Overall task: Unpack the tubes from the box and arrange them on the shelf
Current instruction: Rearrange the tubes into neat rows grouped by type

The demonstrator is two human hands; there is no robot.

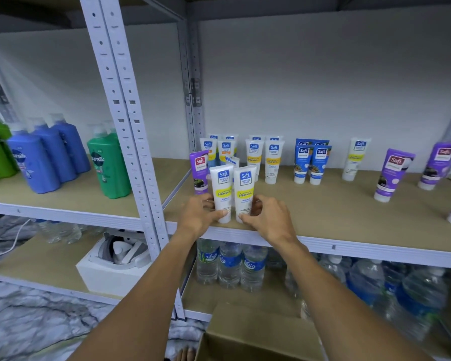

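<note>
Tubes (pixel 254 157) of several kinds are stood upright on the shelf (pixel 323 212) across the middle of the frame. Two white ones with yellow bands are set side by side at its front edge. The left white tube (pixel 221 191) is grasped low down by the left grip (pixel 201 212), with the thumb across its cap and the fingers curled behind it. The right white tube (pixel 244 194) is grasped the same way by the right grip (pixel 268 217). Both caps appear to be rested on the board.

Just behind and left of the pair a purple tube (pixel 200 170) is seen. Further right a cluster of blue tubes (pixel 311 162), a lone white tube (pixel 354 158) and two larger purple tubes (pixel 393 173) are placed well apart.

The cardboard box (pixel 258 332) is seen at the bottom edge of the frame, below the arms. Shampoo bottles (pixel 37 162), blue and green, are stood on the neighbouring shelf at the left, and water bottles (pixel 229 264) on the level below.
</note>
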